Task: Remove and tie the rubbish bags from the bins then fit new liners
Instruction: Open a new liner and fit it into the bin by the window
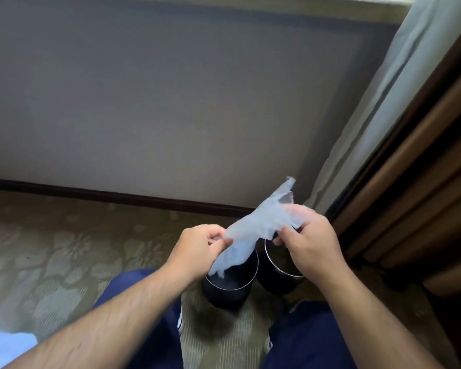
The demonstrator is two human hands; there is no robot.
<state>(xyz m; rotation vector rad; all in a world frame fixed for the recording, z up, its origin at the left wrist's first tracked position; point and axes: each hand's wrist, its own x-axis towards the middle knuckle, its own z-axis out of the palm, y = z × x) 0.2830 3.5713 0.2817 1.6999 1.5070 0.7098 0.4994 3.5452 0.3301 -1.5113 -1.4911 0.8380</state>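
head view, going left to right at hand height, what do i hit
patterned carpet → left hand → white liner → right hand → brown curtain

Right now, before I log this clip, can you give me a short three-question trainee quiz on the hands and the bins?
1. True or false: the left hand and the right hand both pinch the white liner.
2. How many dark bins stand on the carpet? A one, B two, C three.
3. Fill in: the liner is held ___ the bins.
Key: 1 true; 2 B; 3 above.
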